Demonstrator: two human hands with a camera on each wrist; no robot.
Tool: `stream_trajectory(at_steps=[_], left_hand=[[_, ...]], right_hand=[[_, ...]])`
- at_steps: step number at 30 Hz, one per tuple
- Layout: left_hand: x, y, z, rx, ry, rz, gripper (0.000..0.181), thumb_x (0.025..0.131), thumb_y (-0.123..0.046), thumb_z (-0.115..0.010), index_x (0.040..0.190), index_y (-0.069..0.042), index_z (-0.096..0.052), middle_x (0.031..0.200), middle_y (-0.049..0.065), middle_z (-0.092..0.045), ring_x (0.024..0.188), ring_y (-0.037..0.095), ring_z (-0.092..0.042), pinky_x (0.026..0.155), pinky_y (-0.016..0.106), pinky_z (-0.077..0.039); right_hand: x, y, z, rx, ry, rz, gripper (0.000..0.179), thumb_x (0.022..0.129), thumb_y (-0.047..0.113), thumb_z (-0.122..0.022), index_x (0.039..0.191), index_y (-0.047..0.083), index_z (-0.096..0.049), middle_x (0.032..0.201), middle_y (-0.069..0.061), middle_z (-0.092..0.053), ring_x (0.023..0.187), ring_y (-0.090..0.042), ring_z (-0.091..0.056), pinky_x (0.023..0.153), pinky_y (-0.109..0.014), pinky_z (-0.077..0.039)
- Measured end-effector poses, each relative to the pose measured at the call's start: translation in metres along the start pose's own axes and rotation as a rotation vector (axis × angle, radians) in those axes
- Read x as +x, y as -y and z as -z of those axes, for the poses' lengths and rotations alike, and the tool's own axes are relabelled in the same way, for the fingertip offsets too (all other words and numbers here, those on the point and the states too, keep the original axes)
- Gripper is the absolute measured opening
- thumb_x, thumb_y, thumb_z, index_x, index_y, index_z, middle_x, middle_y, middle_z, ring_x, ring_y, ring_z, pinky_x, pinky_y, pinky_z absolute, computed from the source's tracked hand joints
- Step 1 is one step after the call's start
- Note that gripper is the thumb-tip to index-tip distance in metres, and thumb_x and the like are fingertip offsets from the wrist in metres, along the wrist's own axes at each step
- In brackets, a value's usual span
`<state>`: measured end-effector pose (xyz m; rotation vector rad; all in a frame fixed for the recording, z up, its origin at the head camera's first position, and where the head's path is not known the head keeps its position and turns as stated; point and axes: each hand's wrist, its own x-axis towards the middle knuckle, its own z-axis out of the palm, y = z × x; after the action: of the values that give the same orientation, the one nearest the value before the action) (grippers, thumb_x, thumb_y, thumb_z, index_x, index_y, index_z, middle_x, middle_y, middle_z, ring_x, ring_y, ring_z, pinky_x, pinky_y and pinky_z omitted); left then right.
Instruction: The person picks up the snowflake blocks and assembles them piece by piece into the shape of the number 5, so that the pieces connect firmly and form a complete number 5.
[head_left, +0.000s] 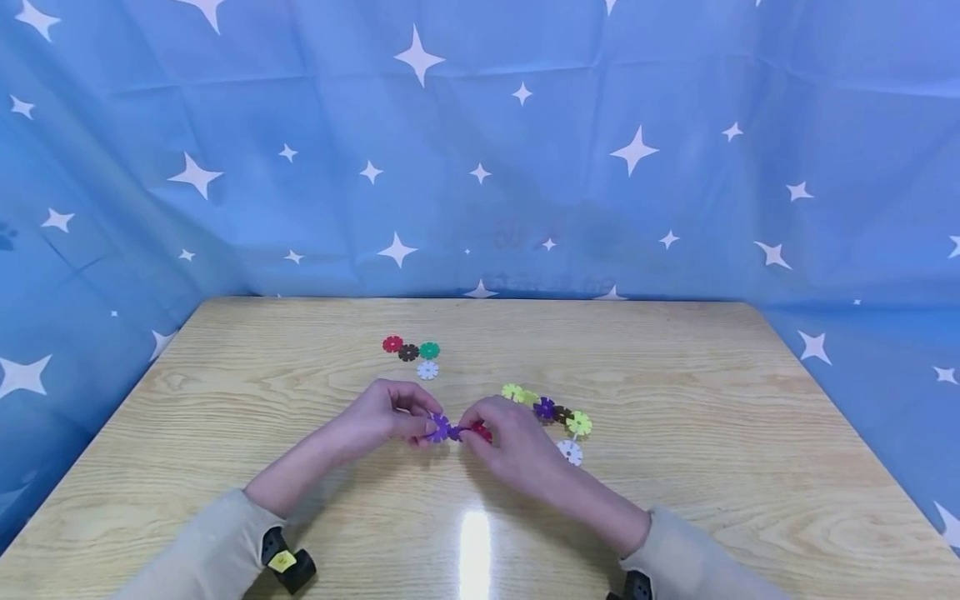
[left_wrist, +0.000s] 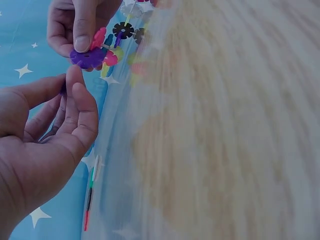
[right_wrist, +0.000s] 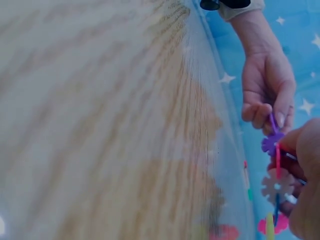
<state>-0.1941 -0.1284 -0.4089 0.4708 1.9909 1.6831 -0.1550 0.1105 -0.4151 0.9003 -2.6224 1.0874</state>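
Note:
My left hand (head_left: 390,417) pinches a purple snowflake disc (head_left: 438,429) by its edge. In the right wrist view it meets a second purple snowflake disc (right_wrist: 271,144) nearly at right angles. My right hand (head_left: 516,443) grips this second disc between thumb and fingers, partly covering a red disc (head_left: 482,431) beside it. A whitish disc (right_wrist: 277,185) and further coloured discs follow along the right fingers. Beyond that hand run yellow-green (head_left: 580,423), purple (head_left: 546,408) and brown discs in a row, with a white disc (head_left: 570,452) near the wrist; the hand hides part of the row.
Farther back on the wooden table (head_left: 750,467), a red disc (head_left: 392,344), a dark brown disc (head_left: 408,352), a green disc (head_left: 429,350) and a white disc (head_left: 427,370) lie close together. A blue star-patterned cloth (head_left: 480,125) hangs behind the table's far edge.

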Motion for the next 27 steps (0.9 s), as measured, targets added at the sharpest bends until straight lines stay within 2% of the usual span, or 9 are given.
stream_trajectory(at_steps=[12, 20, 27], left_hand=[[0.002, -0.002, -0.002, -0.112, -0.023, 0.061, 0.022, 0.092, 0.004, -0.069, 0.112, 0.012, -0.066, 0.096, 0.016, -0.072, 0.079, 0.021, -0.069, 0.077, 0.031, -0.061], [0.0, -0.005, -0.01, -0.171, -0.073, 0.043, 0.02, 0.09, 0.006, -0.07, 0.108, 0.013, -0.065, 0.095, 0.018, -0.072, 0.077, 0.021, -0.071, 0.076, 0.031, -0.061], [-0.001, -0.004, -0.015, -0.237, -0.094, 0.066, 0.018, 0.089, 0.01, -0.07, 0.105, 0.013, -0.064, 0.093, 0.017, -0.072, 0.077, 0.02, -0.072, 0.076, 0.029, -0.061]], right_hand=[[0.0, -0.003, -0.006, 0.056, -0.061, 0.099, 0.015, 0.086, -0.002, -0.077, 0.095, 0.008, -0.069, 0.088, 0.001, -0.067, 0.078, -0.009, -0.058, 0.069, -0.025, -0.05], [-0.002, -0.004, -0.006, 0.07, -0.113, 0.116, 0.018, 0.085, -0.004, -0.078, 0.094, 0.008, -0.067, 0.086, 0.003, -0.063, 0.076, -0.007, -0.054, 0.067, -0.024, -0.05], [-0.003, -0.006, -0.008, 0.073, -0.105, 0.086, 0.018, 0.086, -0.003, -0.077, 0.093, 0.009, -0.067, 0.086, 0.005, -0.063, 0.076, -0.006, -0.054, 0.068, -0.025, -0.049]])
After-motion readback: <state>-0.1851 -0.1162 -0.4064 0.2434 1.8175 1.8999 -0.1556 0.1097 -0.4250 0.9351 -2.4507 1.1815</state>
